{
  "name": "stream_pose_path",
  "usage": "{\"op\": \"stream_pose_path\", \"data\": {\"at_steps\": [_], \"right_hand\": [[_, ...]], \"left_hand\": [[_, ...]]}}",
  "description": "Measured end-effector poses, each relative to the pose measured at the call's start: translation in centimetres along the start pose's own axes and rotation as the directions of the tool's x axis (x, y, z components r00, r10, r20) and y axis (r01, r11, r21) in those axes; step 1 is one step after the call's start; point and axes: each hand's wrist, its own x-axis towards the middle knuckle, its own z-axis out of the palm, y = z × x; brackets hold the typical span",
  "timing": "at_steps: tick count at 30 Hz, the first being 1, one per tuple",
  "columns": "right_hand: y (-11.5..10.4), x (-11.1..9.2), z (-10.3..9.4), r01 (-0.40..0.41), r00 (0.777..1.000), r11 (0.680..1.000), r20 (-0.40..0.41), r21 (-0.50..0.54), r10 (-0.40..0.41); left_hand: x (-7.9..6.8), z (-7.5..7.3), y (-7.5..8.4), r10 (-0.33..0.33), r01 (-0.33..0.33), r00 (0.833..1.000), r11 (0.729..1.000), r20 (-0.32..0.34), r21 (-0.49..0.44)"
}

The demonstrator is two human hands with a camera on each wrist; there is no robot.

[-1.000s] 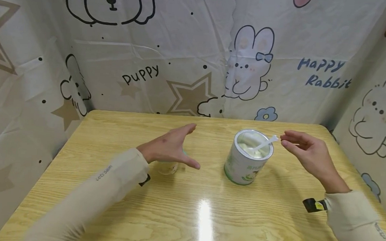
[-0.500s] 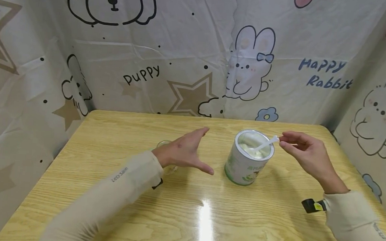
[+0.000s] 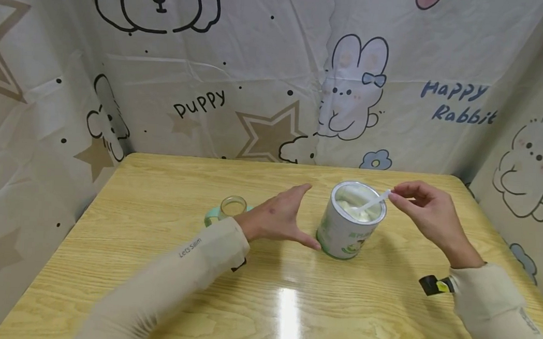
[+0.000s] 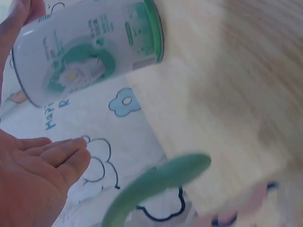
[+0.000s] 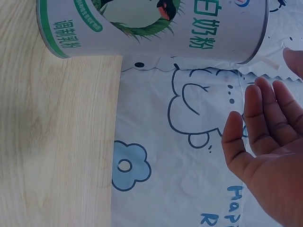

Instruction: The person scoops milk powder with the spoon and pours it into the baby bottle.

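A white and green milk powder can stands uncapped on the table, with pale powder inside. A white plastic scoop rests in it, its handle sticking out over the right rim. My right hand has its fingertips right at the handle's end; in the right wrist view a gap shows between thumb and fingers. My left hand spreads thumb and fingers toward the can's left side, holding nothing. Behind that wrist stands an uncapped clear bottle with mint-green handles, partly hidden by the forearm.
The wooden table is enclosed by a cartoon-printed cloth at the back and both sides. A green curved handle sits close to the left wrist camera. Light glares off the table's front middle.
My left hand has moved right, from over the bottle to beside the can, uncovering the bottle's mouth. My right fingertips have come slightly left, to the scoop handle's end.
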Motion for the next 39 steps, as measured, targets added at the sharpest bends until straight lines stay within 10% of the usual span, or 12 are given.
{"op": "stream_pose_path", "data": {"at_steps": [17, 25, 39], "right_hand": [[-0.7, 0.6, 0.4, -0.006, 1.000, 1.000, 0.023, -0.016, 0.006], [-1.1, 0.8, 0.9, 0.016, 0.998, 1.000, 0.061, -0.003, -0.016], [-3.3, 1.3, 1.9, 0.091, 0.968, 0.996, 0.235, 0.003, -0.089]], "left_hand": [[2.8, 2.7, 1.1, 0.042, -0.055, 0.995, 0.986, -0.085, -0.158], [4.3, 3.8, 1.3, 0.108, -0.155, 0.982, 0.929, -0.154, -0.337], [5.0, 4.8, 1.9, 0.007, -0.075, 0.985, 0.915, -0.170, -0.397]]}}
